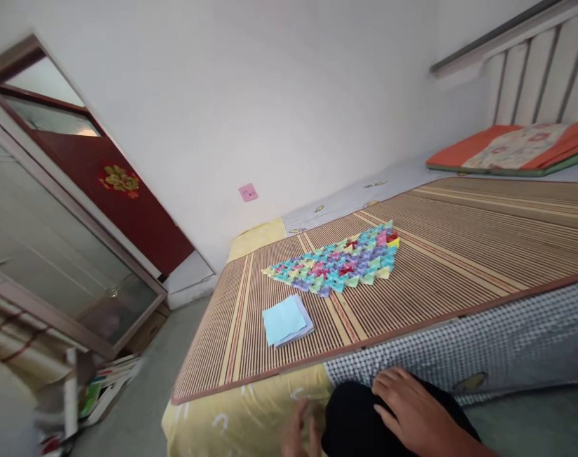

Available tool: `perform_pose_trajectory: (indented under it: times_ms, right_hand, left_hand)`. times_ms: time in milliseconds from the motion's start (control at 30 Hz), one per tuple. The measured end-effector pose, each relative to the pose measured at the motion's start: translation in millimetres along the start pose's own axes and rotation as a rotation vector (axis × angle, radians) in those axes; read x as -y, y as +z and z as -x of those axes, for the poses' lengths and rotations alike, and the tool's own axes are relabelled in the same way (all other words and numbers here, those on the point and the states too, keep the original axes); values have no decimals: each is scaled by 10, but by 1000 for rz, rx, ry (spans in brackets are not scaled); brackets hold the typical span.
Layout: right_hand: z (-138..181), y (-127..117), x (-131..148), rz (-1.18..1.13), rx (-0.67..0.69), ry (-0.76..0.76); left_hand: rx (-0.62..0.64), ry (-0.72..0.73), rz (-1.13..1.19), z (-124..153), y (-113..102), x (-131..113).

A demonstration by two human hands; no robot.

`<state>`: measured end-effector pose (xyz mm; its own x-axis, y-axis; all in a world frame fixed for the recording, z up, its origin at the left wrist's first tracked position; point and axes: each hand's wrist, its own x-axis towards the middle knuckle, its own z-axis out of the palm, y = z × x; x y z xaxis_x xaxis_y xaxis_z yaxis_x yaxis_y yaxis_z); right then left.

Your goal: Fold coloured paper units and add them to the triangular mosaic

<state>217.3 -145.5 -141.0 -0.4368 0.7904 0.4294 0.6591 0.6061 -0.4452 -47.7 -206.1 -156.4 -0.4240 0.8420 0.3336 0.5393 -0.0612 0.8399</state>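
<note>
My right hand [408, 406] lies over my dark-clothed knee [350, 419], fingers stretched forward and thumb apart, holding nothing. Beside the knee, low in the view, is my left hand [299, 435]; it is blurred and partly cut off, with fingers apart and nothing seen in them. Beyond the hands, on the striped bed mat [413, 317], sits a small stack of square paper sheets [284, 320], light blue on top and pale lilac beneath. Farther back lies a roughly triangular piece of many folded paper units [336, 260] in blue, purple, green, pink, red and yellow. Neither hand touches the papers.
A folded orange and green quilt [512, 149] lies at the bed's far right. Yellow and checked sheets [251, 412] hang over the near edge. To the left are a glass-paned door [65, 241] and stacked items [103, 387] on the floor.
</note>
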Motion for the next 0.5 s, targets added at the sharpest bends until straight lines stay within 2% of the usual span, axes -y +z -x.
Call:
perform_pose_trajectory:
  times_ms: [67,133,233,300,367,500]
  right_hand:
    - [-11,50,0,16,-13,3]
    - [-39,63,4,15,-6,24]
    - [-66,48,-1,2,14,49]
    - [-57,34,-20,3,-1,41]
    - [-33,23,-49,6,-31,27]
    - [7,19,-109,-19,-52,41]
  left_hand:
    - [1,128,-189,-458,-183,-91]
    - [9,167,-239,-945,-302,-175]
    - [71,190,-272,-1488,-326,-214]
    - [114,203,-274,-1660,-284,-199]
    - [134,211,-259,-1718,-247,-188]
    - [81,193,-195,-1714,-272,-281]
